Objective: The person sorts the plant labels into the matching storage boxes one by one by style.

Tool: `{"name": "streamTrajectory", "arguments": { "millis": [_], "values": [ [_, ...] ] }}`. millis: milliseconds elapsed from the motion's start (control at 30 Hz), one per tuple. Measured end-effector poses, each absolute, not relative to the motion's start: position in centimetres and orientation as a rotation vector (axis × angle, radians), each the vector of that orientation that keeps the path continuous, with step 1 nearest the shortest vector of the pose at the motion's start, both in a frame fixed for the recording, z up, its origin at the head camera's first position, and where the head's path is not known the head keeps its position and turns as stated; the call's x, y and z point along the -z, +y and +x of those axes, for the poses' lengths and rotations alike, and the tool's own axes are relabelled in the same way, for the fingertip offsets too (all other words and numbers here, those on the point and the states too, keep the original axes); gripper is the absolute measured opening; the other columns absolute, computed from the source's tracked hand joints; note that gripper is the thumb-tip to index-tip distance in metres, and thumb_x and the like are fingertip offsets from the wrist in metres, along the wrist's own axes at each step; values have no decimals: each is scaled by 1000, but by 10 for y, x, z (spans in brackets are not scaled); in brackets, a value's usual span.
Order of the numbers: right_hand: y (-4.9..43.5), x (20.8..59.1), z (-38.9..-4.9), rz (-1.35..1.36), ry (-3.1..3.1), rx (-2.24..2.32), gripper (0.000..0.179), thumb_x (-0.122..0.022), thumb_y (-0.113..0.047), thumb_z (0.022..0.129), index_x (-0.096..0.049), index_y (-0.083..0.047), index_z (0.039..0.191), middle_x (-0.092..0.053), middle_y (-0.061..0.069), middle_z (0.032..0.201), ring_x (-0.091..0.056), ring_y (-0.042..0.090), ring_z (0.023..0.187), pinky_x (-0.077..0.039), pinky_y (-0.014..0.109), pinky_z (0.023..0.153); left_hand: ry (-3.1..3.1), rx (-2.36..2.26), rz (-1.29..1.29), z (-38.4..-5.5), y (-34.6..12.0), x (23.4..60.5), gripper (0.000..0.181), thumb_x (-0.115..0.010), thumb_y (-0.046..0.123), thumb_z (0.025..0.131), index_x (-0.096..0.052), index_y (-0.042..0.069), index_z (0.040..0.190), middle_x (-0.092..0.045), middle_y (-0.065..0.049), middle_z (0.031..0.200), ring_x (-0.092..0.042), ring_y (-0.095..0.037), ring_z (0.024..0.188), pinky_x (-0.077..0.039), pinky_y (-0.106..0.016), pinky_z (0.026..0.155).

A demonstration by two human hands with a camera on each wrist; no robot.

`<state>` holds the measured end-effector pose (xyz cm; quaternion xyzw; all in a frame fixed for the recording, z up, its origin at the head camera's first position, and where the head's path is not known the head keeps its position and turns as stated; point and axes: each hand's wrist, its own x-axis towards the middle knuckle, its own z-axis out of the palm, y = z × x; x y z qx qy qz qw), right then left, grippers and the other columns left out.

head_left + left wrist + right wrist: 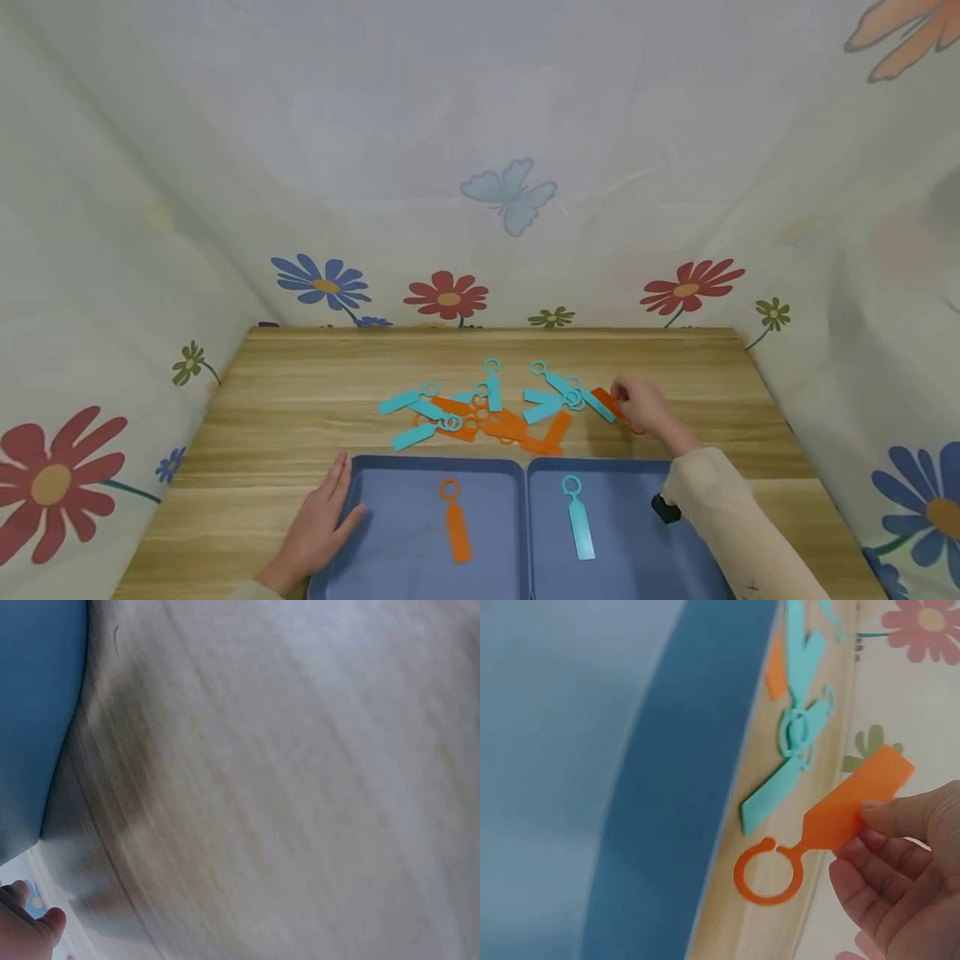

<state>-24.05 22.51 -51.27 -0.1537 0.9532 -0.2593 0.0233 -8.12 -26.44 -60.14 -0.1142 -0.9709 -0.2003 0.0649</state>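
My right hand (642,403) pinches an orange ring tag (859,796) by its flat body between thumb and fingers, the open ring pointing away. Just left of it in the head view lies a turquoise tag (598,406), part of a loose pile on the table. My left hand (321,518) rests with straight fingers at the left rim of the left blue tray (405,575). In that tray lies one orange tag (458,532). One turquoise tag (580,528) lies in the right blue tray (626,571).
Several orange tags (506,425) and turquoise tags (414,435) overlap behind the trays on the wooden table (315,375). A black wrist device (666,508) shows at my right sleeve. Flower-patterned cloth (510,108) stands around the table's back and sides.
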Motion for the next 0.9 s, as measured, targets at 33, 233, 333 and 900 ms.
{"name": "streamTrajectory", "arguments": {
  "millis": [33,233,333,900],
  "values": [
    [226,511,-240,-462,2952,838,10,-54,8,71,-54,-2,72,-49,3,62,-43,15,58,-34,25,53,-2932,608,-341,-81,-263,602,68,-53,33,87,-26,-5,136,-20,-20,145,-31,-38,126,-33,-50,96],
    [222,504,-238,-293,2869,1089,5,-58,1,78,-56,2,83,-57,10,74,-50,18,66,-44,26,58,-2913,615,-341,-78,-260,603,68,-55,32,86,-28,-7,135,-21,-21,144,-33,-39,125,-34,-51,94],
    [217,499,-238,-205,2805,1225,7,-58,1,79,-55,5,85,-58,14,78,-55,21,68,-48,26,59,-2884,588,-361,-79,-262,602,68,-57,30,84,-29,-7,134,-22,-21,144,-36,-40,122,-36,-52,91],
    [174,493,-231,223,2101,1876,18,-54,2,83,-47,8,99,-57,0,70,-61,10,60,-53,24,62,-2896,559,-391,-85,-269,606,71,-53,33,86,-23,-5,137,-18,-19,146,-36,-42,121,-35,-54,90]
  ]
}}
